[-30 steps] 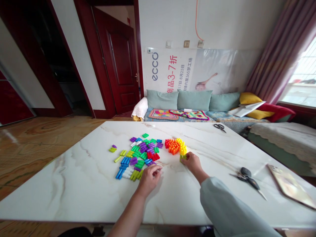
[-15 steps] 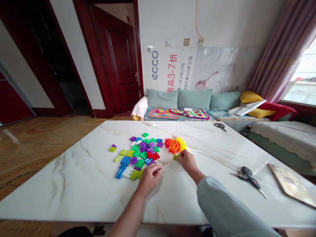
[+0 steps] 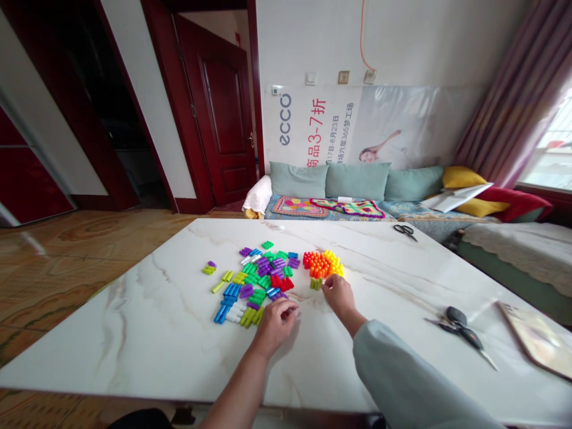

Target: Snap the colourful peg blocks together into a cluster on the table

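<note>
My right hand (image 3: 339, 295) has its fingers drawn together beside a small group of yellow-green plastic tubes (image 3: 316, 283). Whether the fingertips touch or hold one cannot be made out. Just behind stands a tight cluster of short upright pieces: red ones on the left, orange pieces (image 3: 319, 266) in the middle, yellow pieces (image 3: 333, 262) on the right. My left hand (image 3: 276, 325) rests low with curled fingers, thumb and forefinger close together; anything between them is hidden. It lies at the near right edge of a loose spread of coloured tubes (image 3: 263, 280), including green, purple, blue, white and red.
The white marbled table (image 3: 170, 339) also bears scissors (image 3: 404, 231) at the far right, a key with a fob (image 3: 465, 333) and a phone (image 3: 536, 339) on the right. A yellow-green and purple pair of tubes (image 3: 209, 268) lies apart on the left. A sofa (image 3: 411, 217) stands behind.
My right hand has drawn back a little from the yellow-green tubes, which show more fully and sit closer to the orange pieces. My left hand keeps its pose; the view has shifted slightly.
</note>
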Demonstrator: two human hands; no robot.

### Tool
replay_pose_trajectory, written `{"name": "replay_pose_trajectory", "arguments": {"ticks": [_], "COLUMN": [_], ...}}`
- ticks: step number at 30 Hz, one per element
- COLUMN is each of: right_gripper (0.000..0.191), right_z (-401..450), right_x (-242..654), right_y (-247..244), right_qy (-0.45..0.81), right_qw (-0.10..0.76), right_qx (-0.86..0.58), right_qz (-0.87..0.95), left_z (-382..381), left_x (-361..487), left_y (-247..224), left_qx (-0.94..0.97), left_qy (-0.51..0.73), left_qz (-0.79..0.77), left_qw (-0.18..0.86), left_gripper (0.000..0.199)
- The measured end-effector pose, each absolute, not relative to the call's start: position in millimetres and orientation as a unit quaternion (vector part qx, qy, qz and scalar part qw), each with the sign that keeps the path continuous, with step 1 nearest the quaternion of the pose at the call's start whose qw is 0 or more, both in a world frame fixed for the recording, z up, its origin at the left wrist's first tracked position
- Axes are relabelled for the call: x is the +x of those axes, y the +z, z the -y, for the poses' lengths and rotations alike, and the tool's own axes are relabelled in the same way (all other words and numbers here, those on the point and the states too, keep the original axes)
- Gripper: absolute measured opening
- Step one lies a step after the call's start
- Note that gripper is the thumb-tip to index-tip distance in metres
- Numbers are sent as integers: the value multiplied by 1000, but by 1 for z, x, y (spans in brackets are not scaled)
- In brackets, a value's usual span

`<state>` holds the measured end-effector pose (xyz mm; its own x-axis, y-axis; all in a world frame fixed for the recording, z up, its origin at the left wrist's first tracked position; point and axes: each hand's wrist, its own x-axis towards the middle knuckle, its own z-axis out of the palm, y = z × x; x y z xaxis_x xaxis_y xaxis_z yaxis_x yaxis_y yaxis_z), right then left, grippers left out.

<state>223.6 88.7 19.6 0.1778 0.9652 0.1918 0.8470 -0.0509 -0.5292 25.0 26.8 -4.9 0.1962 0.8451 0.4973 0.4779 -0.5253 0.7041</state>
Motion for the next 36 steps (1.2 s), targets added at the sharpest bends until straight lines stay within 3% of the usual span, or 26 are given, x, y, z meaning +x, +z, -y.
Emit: {"name": "replay_pose_trajectory", "arguments": {"ticks": [15, 21, 30, 33, 36], "right_gripper": [27, 13, 14, 13, 13], "right_z": [-87, -70, -53, -52, -52], "right_x": [211, 201, 189, 188, 188], "right_y": [18, 21, 5, 7, 9], "right_qy": [159, 163, 69, 60, 52], "right_qw": [183, 160, 168, 154, 150], "right_qx": [-640, -554, -539, -537, -539], "right_qz": [730, 800, 823, 827, 827], "left_z": [-25, -21, -22, -44, -77], "left_x": [26, 24, 10, -27, -73], "left_y": [-2, 2, 15, 30, 41], "left_qx": [748, 751, 702, 676, 623], "left_qy": [458, 460, 493, 433, 278], "left_qz": [-442, -448, -512, -596, -731], "left_qw": [190, 154, 52, -27, -23], "left_gripper": [15, 18, 24, 26, 40]}}
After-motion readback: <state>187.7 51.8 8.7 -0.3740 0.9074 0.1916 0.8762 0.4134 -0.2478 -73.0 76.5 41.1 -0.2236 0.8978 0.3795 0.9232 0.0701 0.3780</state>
